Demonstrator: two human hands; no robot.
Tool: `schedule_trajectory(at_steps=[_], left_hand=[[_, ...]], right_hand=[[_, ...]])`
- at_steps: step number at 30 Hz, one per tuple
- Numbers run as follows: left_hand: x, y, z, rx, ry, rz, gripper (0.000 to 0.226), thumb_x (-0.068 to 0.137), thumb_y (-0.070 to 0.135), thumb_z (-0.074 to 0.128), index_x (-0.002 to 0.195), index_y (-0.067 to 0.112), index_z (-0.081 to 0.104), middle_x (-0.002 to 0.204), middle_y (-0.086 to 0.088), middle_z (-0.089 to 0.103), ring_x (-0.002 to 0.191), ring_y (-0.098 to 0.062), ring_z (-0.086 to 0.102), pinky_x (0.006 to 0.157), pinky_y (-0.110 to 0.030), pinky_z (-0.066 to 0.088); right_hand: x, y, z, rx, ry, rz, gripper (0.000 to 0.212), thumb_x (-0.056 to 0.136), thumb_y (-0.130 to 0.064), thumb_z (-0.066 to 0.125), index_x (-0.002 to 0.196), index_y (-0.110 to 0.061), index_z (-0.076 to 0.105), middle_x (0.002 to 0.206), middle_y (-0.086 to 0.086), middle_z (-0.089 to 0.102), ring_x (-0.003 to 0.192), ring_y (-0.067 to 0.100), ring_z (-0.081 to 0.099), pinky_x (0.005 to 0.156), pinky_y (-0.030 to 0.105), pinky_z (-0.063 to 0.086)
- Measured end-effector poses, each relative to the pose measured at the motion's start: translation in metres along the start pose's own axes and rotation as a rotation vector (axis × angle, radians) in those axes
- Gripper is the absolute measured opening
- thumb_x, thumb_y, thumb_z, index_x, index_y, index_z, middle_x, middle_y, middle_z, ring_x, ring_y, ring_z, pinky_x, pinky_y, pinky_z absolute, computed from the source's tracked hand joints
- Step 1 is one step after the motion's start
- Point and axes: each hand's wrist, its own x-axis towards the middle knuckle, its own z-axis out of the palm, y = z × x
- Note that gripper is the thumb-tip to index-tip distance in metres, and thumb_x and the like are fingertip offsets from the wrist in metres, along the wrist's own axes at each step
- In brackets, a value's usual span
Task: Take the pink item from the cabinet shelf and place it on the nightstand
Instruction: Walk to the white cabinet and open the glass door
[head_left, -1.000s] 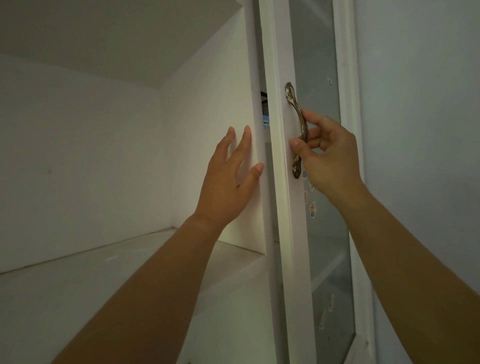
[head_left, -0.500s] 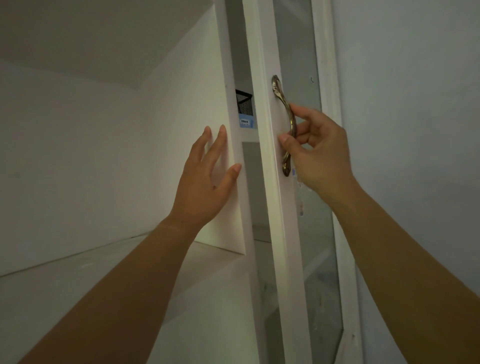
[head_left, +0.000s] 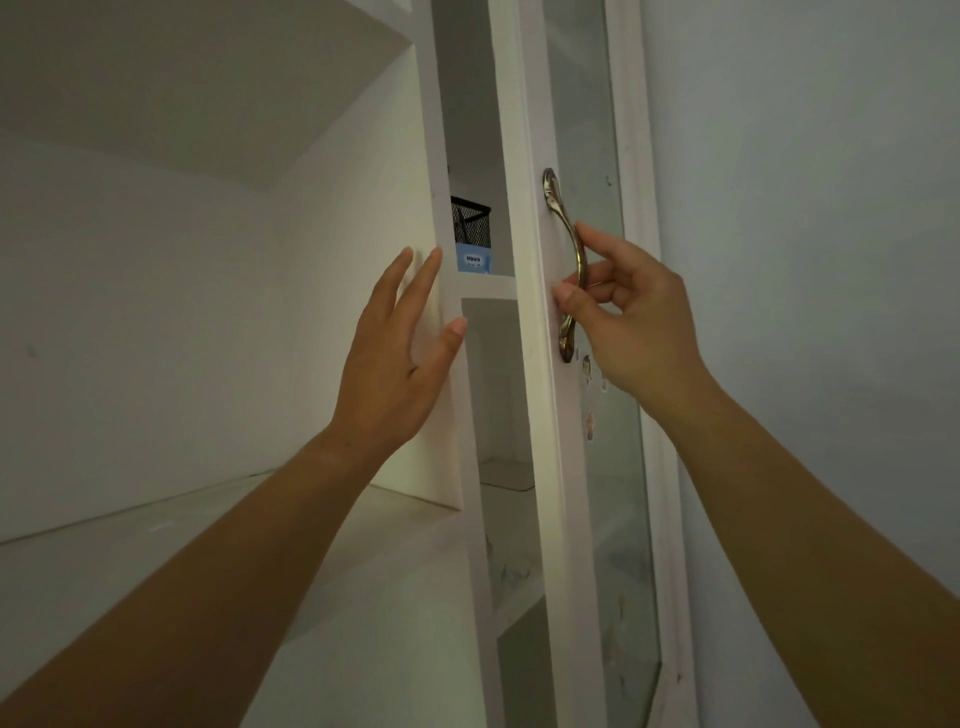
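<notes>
A white cabinet door (head_left: 540, 415) with a glass pane stands partly swung out. My right hand (head_left: 631, 322) grips its curved brass handle (head_left: 569, 260). My left hand (head_left: 392, 358) lies flat, fingers spread, against the white side panel (head_left: 358, 218) at the cabinet's edge. Through the gap I see an inner shelf (head_left: 488, 286) with a black mesh basket (head_left: 470, 221) and a blue label (head_left: 472, 260) beneath it. No pink item shows in this view, and no nightstand.
An open white shelf (head_left: 156, 571) runs to the left under my left arm. A plain grey wall (head_left: 805, 208) fills the right side. Small stickers (head_left: 588, 395) dot the glass pane below the handle.
The gap between the door and the cabinet frame has widened, and more of the basket and the inner shelves shows. Both hands keep their places.
</notes>
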Motion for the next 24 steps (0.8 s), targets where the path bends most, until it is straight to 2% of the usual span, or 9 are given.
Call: schedule_trajectory(at_steps=[5,13,17,20,24], left_hand=[[0.005,0.026,0.0,-0.061,0.036,0.109,0.056,0.09,0.044,0.04,0.142,0.032,0.024,0.153,0.005,0.023,0.138,-0.007,0.019,0.11,-0.03,0.019],[0.015,0.044,0.012,-0.102,-0.019,0.135,0.054,0.091,0.042,0.04,0.142,0.029,0.025,0.149,0.0,0.031,0.136,-0.013,0.027,0.111,-0.037,0.027],[0.023,0.053,0.016,-0.195,-0.021,0.097,0.057,0.09,0.041,0.041,0.142,0.027,0.025,0.148,0.001,0.033,0.134,-0.014,0.031,0.108,-0.032,0.028],[0.03,0.058,0.021,-0.318,-0.102,0.05,0.056,0.093,0.038,0.043,0.143,0.029,0.022,0.147,0.005,0.033,0.133,-0.013,0.032,0.107,-0.035,0.034],[0.033,0.07,0.033,-0.531,-0.244,-0.017,0.054,0.094,0.03,0.042,0.144,0.03,0.02,0.142,0.006,0.04,0.126,-0.008,0.042,0.088,-0.011,0.04]], right_hand=[[0.001,0.0,0.001,-0.013,0.003,0.004,0.048,0.084,-0.017,0.064,0.128,-0.029,0.048,0.084,-0.012,0.059,0.084,0.008,0.061,0.065,-0.001,0.043],[0.0,-0.003,-0.004,-0.003,-0.002,0.008,0.048,0.083,-0.015,0.065,0.127,-0.027,0.049,0.085,-0.007,0.062,0.083,0.009,0.062,0.067,0.001,0.045],[0.0,-0.003,-0.01,-0.014,-0.012,0.009,0.049,0.083,-0.014,0.064,0.128,-0.025,0.048,0.084,-0.008,0.061,0.081,0.006,0.061,0.065,0.0,0.044],[-0.001,-0.004,-0.017,-0.027,-0.02,0.011,0.05,0.083,-0.014,0.064,0.129,-0.024,0.047,0.084,-0.009,0.061,0.078,0.001,0.061,0.064,0.001,0.044],[-0.001,-0.005,-0.032,-0.056,-0.011,-0.001,0.049,0.083,-0.013,0.064,0.127,-0.024,0.048,0.084,-0.01,0.061,0.076,-0.009,0.059,0.065,0.003,0.046]])
